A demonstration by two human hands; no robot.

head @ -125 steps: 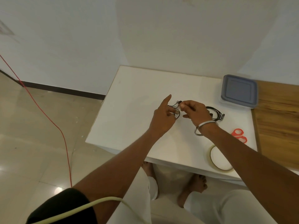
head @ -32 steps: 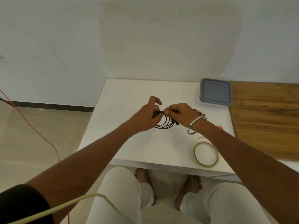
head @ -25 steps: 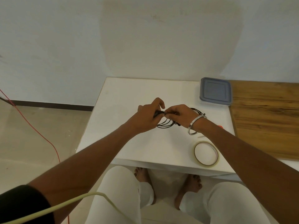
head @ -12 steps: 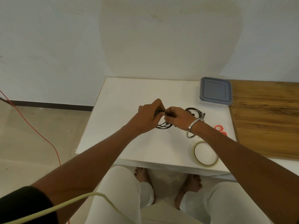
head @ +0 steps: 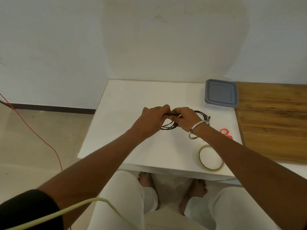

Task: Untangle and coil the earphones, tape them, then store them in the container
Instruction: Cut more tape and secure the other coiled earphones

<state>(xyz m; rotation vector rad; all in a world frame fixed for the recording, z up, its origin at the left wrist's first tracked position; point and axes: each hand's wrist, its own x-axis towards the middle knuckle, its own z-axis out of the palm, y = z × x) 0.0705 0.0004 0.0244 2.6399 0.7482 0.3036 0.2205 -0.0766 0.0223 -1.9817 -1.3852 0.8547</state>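
Black earphones [head: 169, 126] form a loose coil just above the white table [head: 132, 103]. My left hand [head: 153, 120] and my right hand [head: 184, 119] meet over the coil, and both pinch its top strands between fingers and thumb. Behind my right wrist lies a second black coil [head: 203, 114] on the table. A roll of clear tape [head: 210, 157] lies flat near the front right corner, partly under my right forearm. The container [head: 221, 93], with a grey-blue lid on it, stands at the back right.
Red-handled scissors [head: 226, 132] lie right of my right forearm, partly hidden. A wooden board [head: 272, 122] adjoins the table on the right. A red cable [head: 33, 130] runs over the floor at left. My knees and feet show below the table's front edge.
My hands have drawn closer together over the coil, and my left fingers have curled down onto the strands. The head camera has swung right since five seconds ago.
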